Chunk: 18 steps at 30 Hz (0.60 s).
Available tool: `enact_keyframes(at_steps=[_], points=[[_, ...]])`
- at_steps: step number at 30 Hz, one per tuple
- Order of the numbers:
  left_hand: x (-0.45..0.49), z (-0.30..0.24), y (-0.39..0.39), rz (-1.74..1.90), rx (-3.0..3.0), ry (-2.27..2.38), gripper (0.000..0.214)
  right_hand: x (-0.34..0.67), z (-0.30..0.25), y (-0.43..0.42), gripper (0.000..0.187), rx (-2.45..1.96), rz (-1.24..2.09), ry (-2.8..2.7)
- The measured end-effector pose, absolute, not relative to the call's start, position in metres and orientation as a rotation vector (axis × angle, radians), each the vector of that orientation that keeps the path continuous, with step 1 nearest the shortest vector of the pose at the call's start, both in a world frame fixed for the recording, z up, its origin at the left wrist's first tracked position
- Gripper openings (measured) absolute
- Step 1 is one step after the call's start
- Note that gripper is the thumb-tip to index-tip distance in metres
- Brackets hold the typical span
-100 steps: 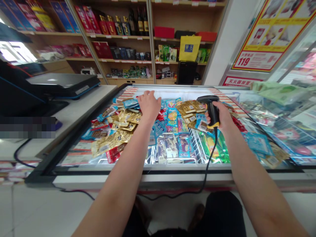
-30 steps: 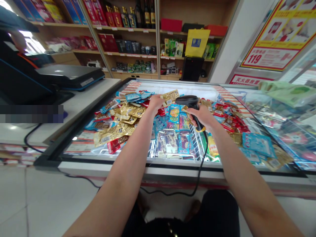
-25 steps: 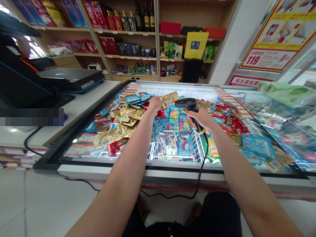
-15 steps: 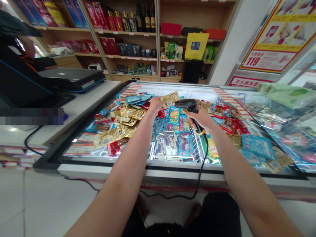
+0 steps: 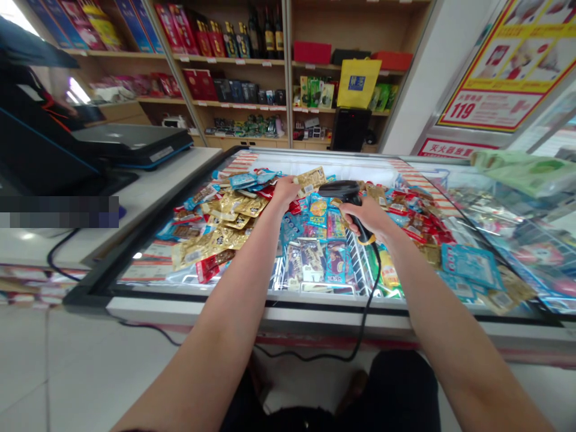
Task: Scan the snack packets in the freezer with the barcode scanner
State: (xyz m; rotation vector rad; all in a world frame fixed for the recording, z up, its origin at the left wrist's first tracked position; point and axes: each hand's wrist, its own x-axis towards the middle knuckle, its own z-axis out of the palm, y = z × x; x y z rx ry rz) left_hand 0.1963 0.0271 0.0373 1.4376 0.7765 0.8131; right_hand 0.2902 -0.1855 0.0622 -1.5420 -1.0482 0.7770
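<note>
My right hand (image 5: 364,219) is wrapped round the grip of a black barcode scanner (image 5: 341,189), whose head points left. A gold snack packet (image 5: 312,179) with a white barcode label is pinched in my left hand (image 5: 286,192), in front of the scanner's head. Gold packets (image 5: 231,207) lie heaped on the glass left of my left hand, with blue and red ones among them. On the right, beyond my right hand, are more red packets (image 5: 411,216) and a blue packet (image 5: 472,267). Under the glass, wrapped ice creams (image 5: 310,261) fill wire baskets.
The chest freezer's dark frame (image 5: 96,288) borders the glass. A black scale (image 5: 139,144) stands on the counter at left, near a person. The scanner's cable (image 5: 366,324) loops below the front edge. A green plastic bag (image 5: 526,174) lies at right; stocked shelves (image 5: 234,105) stand behind.
Both hands, the gold packet and the scanner stay almost in place. At the far left, the person behind the counter has shifted slightly.
</note>
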Motion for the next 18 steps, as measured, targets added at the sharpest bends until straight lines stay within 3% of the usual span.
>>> enact_keyframes(at_steps=[9,18], points=[[0.183,0.046,0.034,1.007,1.720,0.853,0.062,0.306,0.057,-0.181,0.025,-1.511,0.667,-0.804],[0.130,0.080,0.059,1.202,2.016,1.244,0.045,0.330,0.061,-0.189,0.016,-1.388,0.562,-0.561]])
